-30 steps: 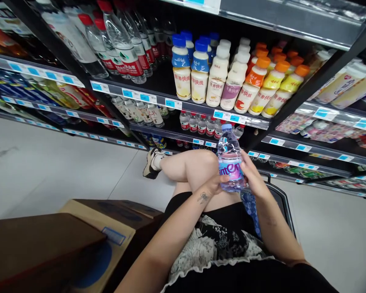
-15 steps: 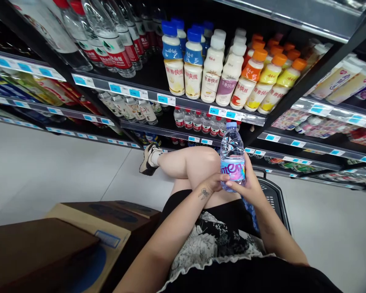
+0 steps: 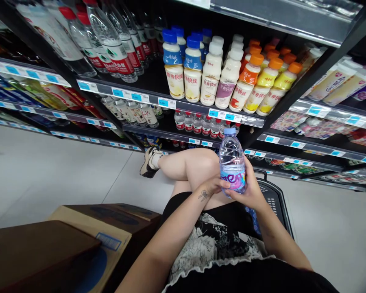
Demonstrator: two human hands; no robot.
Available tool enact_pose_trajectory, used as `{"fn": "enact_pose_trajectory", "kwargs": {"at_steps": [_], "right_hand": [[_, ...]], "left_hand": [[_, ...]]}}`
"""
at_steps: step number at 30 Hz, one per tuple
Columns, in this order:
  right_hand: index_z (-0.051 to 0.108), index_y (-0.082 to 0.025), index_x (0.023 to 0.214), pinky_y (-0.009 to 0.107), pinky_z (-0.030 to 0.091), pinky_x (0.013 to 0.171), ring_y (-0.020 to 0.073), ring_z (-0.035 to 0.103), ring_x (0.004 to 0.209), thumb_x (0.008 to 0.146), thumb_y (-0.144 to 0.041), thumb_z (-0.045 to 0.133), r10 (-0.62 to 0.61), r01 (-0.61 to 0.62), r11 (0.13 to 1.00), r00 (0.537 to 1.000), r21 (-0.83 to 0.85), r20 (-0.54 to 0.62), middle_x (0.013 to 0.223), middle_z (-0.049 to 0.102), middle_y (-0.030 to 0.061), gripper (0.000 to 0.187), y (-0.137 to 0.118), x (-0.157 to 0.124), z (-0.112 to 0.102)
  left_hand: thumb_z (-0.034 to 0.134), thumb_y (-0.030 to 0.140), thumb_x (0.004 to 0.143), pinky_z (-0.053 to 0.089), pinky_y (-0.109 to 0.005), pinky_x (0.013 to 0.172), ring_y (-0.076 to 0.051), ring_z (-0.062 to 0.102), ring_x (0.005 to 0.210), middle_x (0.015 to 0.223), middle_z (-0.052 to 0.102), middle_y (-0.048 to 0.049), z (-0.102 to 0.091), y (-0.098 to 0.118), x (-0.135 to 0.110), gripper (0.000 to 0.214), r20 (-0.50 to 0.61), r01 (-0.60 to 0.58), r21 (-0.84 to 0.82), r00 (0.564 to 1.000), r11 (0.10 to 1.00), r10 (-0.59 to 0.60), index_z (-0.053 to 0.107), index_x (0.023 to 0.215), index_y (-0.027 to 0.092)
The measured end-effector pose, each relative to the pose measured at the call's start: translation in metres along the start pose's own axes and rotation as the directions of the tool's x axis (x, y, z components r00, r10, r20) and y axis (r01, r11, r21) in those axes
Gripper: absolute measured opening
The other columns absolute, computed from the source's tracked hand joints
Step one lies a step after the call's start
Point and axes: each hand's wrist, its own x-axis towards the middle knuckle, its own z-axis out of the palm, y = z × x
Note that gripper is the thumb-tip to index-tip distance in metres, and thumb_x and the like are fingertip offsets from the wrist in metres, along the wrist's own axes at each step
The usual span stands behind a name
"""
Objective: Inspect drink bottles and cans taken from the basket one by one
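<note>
A clear water bottle (image 3: 232,160) with a pale blue cap and a pink-and-blue label stands nearly upright above my lap, its cap on. My left hand (image 3: 215,185) grips its lower left side, thumb across the label. From the right, my right hand (image 3: 248,187) wraps around the bottle's lower part, with its thumb at the front near the base. Both hands are closed on the bottle; the fingers behind it are partly hidden.
Ahead, a store shelf (image 3: 146,95) holds milk drink bottles (image 3: 209,73) and red-capped water bottles (image 3: 118,53). Open cardboard boxes (image 3: 118,232) stand at my left. A black basket (image 3: 270,195) sits at my right, with blue-capped bottles partly visible beside my lap. My crossed legs are in front.
The bottle has tipped and turned slightly in my hands, its label shifting, and its cap sits a little lower in view. Both hands keep their hold. The camera view has shifted slightly.
</note>
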Motion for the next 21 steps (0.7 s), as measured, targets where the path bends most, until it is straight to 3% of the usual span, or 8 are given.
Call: {"fn": "enact_pose_trajectory", "kwargs": {"at_steps": [3,6,10,13,15,17,19,21], "right_hand": [[0.022,-0.026,0.155,0.056,0.033,0.116,0.0362,0.035,0.14,0.069,-0.048,0.085,0.019,-0.015,0.985,1.0,-0.17,0.019,0.153,0.034,0.0138,0.109,-0.008,0.004,-0.016],[0.035,-0.027,0.15,0.059,0.034,0.114,0.0372,0.037,0.138,0.073,-0.053,0.081,0.041,-0.049,0.96,0.999,-0.275,-0.036,0.148,0.041,0.0133,0.093,-0.019,0.006,-0.027],[0.036,-0.027,0.147,0.055,0.043,0.106,0.0353,0.052,0.125,0.077,-0.051,0.077,0.107,-0.137,0.975,0.98,-0.177,-0.169,0.141,0.051,0.013,0.084,-0.029,0.004,-0.019],[0.045,-0.025,0.137,0.054,0.048,0.098,0.0348,0.061,0.112,0.073,-0.051,0.08,0.189,-0.241,0.964,0.92,-0.115,-0.343,0.127,0.061,0.0128,0.078,-0.021,0.005,-0.011],[0.052,-0.024,0.129,0.052,0.049,0.097,0.0338,0.063,0.107,0.074,-0.052,0.079,0.235,-0.258,0.966,0.893,-0.007,-0.384,0.119,0.066,0.0116,0.068,-0.011,0.007,-0.012],[0.057,-0.022,0.122,0.051,0.05,0.098,0.0328,0.064,0.107,0.079,-0.055,0.072,0.282,-0.22,0.953,0.893,0.206,-0.351,0.117,0.067,0.0111,0.056,-0.002,0.011,-0.018],[0.058,-0.021,0.121,0.051,0.051,0.097,0.033,0.065,0.108,0.087,-0.061,0.059,0.331,-0.179,0.877,0.898,0.446,-0.29,0.117,0.069,0.012,0.053,0.001,0.015,-0.024],[0.055,-0.02,0.127,0.054,0.053,0.095,0.0347,0.066,0.109,0.089,-0.069,0.044,0.339,-0.152,0.792,0.915,0.592,-0.219,0.116,0.069,0.014,0.063,-0.001,0.016,-0.026]], "left_hand": [[0.083,0.043,0.063,0.046,-0.047,0.101,-0.036,0.059,0.116,0.115,0.068,-0.0167,0.002,-0.001,0.004,0.074,0.022,-0.007,0.034,1.0,0.999,0.006,0.059,0.126,0.011],[0.087,0.038,0.062,0.043,-0.048,0.106,-0.036,0.056,0.121,0.122,0.066,-0.017,0.008,-0.001,0.013,0.076,0.027,-0.03,0.077,0.999,0.997,0.028,0.059,0.128,0.013],[0.091,0.034,0.059,0.037,-0.048,0.113,-0.035,0.048,0.13,0.141,0.054,-0.0173,0.02,-0.002,0.022,0.092,-0.036,-0.179,0.265,0.98,0.947,0.195,0.05,0.139,0.018],[0.093,0.034,0.055,0.037,-0.049,0.112,-0.037,0.047,0.131,0.145,0.05,-0.0187,0.022,-0.003,0.021,0.105,-0.005,-0.21,0.327,0.975,0.922,0.223,0.043,0.145,0.017],[0.092,0.041,0.057,0.04,-0.049,0.108,-0.037,0.05,0.129,0.142,0.053,-0.0185,0.019,-0.005,0.02,0.104,0.069,-0.152,0.242,0.988,0.958,0.139,0.043,0.145,0.018],[0.085,0.055,0.061,0.041,-0.05,0.105,-0.038,0.054,0.124,0.133,0.06,-0.0178,0.012,-0.008,0.019,0.092,0.144,-0.069,0.119,0.988,0.99,0.052,0.051,0.137,0.016],[0.077,0.069,0.062,0.042,-0.05,0.103,-0.039,0.058,0.119,0.12,0.067,-0.0175,0.004,-0.01,0.019,0.084,0.227,0.025,0.023,0.973,0.999,-0.03,0.062,0.124,0.014],[0.074,0.074,0.06,0.042,-0.05,0.101,-0.04,0.06,0.114,0.109,0.071,-0.017,-0.002,-0.012,0.018,0.079,0.297,0.113,-0.005,0.949,0.994,-0.106,0.069,0.11,0.013]]}}
